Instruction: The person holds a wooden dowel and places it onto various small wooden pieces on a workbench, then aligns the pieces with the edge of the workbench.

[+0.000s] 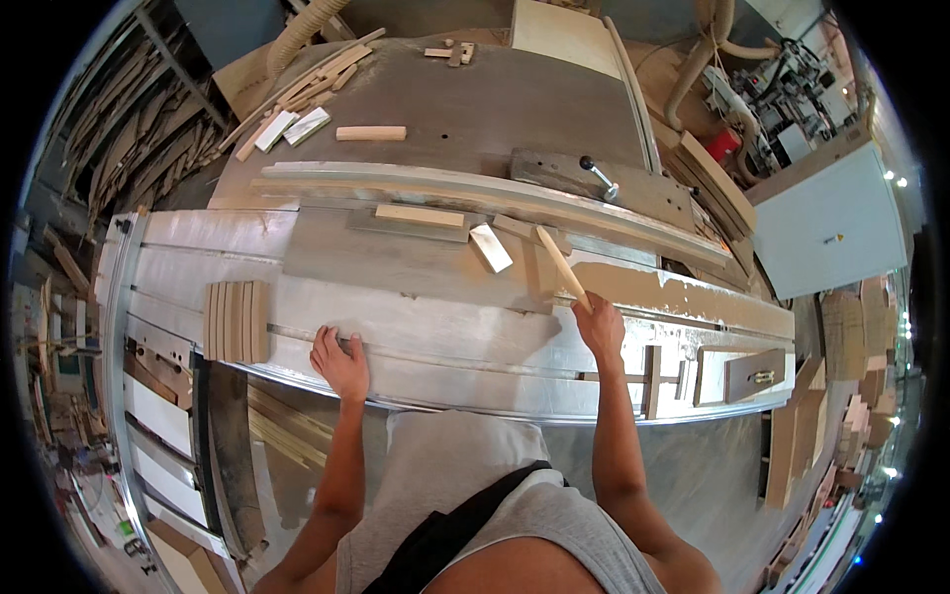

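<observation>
My right hand (pixel 600 327) is closed around one end of a slim wooden stick (pixel 560 259). The stick slants away to the far left over the metal worktable (pixel 435 337). On the near part of that table rests my left hand (pixel 341 364), its fingers loosely apart and nothing held. To its left, several wooden strips (pixel 236 322) stand side by side in a neat row. Left of the stick's far end lies a small white-faced block (pixel 491 247). Beyond it, a short wooden strip (pixel 421 216) lies against the long fence (pixel 445 185).
Behind the fence, a dark tabletop (pixel 475 99) carries loose offcuts (pixel 322 84), two white blocks (pixel 292 127) and a wooden strip (pixel 371 133). A black-knobbed lever (pixel 600 178) rises near the fence. A wooden jig (pixel 742 376) sits at the right end. Scrap wood fills a rack (pixel 148 129).
</observation>
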Action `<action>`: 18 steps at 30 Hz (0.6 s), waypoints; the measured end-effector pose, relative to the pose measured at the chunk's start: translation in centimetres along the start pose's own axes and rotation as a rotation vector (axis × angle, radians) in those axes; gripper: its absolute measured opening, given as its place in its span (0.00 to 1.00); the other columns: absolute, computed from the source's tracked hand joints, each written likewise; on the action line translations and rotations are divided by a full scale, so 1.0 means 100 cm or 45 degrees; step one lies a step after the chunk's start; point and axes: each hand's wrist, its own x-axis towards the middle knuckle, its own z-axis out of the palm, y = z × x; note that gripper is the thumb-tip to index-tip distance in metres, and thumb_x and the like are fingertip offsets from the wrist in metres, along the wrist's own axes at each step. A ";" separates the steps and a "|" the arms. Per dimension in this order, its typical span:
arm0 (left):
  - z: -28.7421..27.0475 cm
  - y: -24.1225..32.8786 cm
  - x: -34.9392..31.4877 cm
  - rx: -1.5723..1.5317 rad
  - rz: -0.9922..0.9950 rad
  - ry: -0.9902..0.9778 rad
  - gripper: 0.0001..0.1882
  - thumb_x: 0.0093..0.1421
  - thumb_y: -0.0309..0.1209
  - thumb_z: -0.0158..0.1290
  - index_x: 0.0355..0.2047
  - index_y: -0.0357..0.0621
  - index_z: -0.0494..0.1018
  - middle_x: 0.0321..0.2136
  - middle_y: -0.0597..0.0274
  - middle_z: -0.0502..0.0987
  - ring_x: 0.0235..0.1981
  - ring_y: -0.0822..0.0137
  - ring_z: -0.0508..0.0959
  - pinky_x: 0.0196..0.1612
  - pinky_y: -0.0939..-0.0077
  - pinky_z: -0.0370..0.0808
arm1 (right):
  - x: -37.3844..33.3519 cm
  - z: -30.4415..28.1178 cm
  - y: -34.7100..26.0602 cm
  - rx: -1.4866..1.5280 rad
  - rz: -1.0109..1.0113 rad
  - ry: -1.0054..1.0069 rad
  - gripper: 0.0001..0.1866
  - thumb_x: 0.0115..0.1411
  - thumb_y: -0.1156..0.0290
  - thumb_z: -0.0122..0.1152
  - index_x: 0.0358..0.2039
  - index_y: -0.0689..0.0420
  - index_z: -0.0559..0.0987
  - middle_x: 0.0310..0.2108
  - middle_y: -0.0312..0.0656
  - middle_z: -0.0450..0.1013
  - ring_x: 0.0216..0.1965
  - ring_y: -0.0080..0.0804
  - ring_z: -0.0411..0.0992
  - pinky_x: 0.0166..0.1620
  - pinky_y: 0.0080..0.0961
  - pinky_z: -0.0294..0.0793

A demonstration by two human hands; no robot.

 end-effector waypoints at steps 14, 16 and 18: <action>-0.002 0.002 0.001 0.025 -0.026 -0.018 0.24 0.63 0.43 0.58 0.54 0.42 0.71 0.60 0.52 0.71 0.61 0.47 0.67 0.67 0.50 0.57 | -0.006 -0.023 0.007 0.012 0.041 -0.082 0.16 0.58 0.56 0.65 0.46 0.44 0.86 0.32 0.51 0.82 0.37 0.57 0.80 0.42 0.50 0.79; -0.002 0.001 0.000 0.046 -0.026 -0.012 0.24 0.63 0.43 0.58 0.54 0.42 0.71 0.60 0.52 0.71 0.61 0.46 0.68 0.67 0.50 0.57 | -0.003 -0.017 0.002 0.015 0.046 -0.069 0.15 0.59 0.56 0.64 0.45 0.44 0.86 0.33 0.51 0.81 0.37 0.57 0.80 0.42 0.50 0.79; -0.001 0.002 0.002 0.002 -0.046 -0.023 0.23 0.62 0.42 0.58 0.53 0.43 0.72 0.60 0.53 0.70 0.61 0.46 0.67 0.68 0.49 0.55 | -0.001 -0.011 0.003 0.018 0.023 -0.061 0.15 0.59 0.56 0.64 0.44 0.44 0.85 0.33 0.51 0.81 0.37 0.58 0.79 0.42 0.51 0.78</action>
